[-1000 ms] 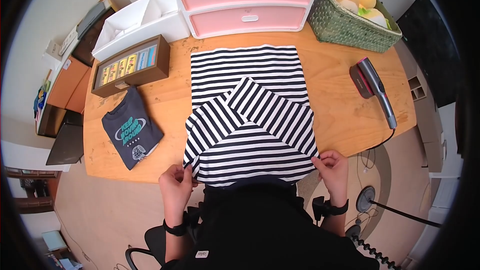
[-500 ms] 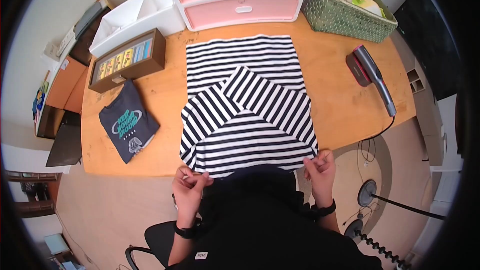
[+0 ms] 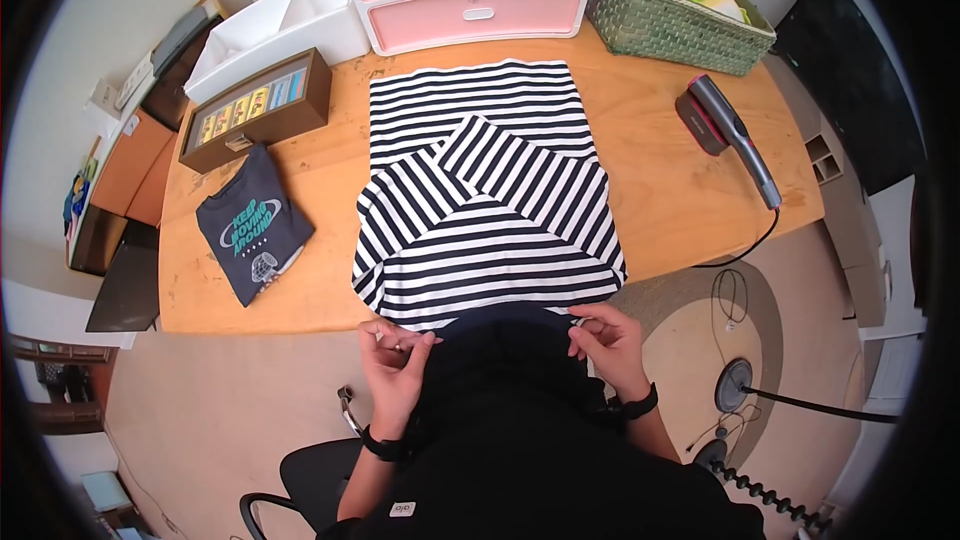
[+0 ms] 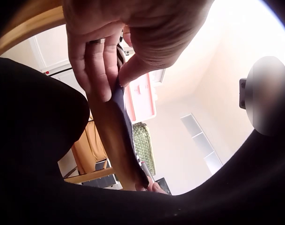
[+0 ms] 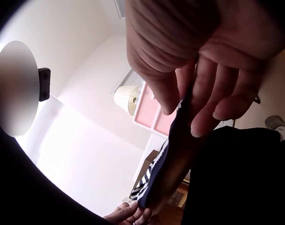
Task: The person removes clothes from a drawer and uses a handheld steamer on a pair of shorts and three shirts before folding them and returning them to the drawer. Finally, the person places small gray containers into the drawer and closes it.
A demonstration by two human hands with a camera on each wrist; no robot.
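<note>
A black-and-white striped long-sleeved shirt (image 3: 480, 260) lies spread on the wooden table, its sleeves folded inward and overlapping at the middle. Its dark navy band (image 3: 500, 320) hangs over the front edge, close to the person's body. My left hand (image 3: 392, 365) pinches one end of that band between thumb and fingers; the left wrist view shows the dark fabric (image 4: 123, 115) stretched away from the thumb. At the other end my right hand (image 3: 612, 345) pinches the band, and the right wrist view shows navy cloth (image 5: 168, 154) running from these fingers to the left hand.
A folded dark grey T-shirt (image 3: 254, 225) lies left, below a brown box (image 3: 262, 112). White bin (image 3: 280, 35), pink drawers (image 3: 475, 15) and green basket (image 3: 680, 30) line the back. A corded handheld device (image 3: 730, 135) rests at right. A chair (image 3: 310, 470) stands below left.
Both hands have moved inward from the shirt's lower corners, the right one more clearly, and now hold the navy band. The head view has shifted slightly, with the table higher in it.
</note>
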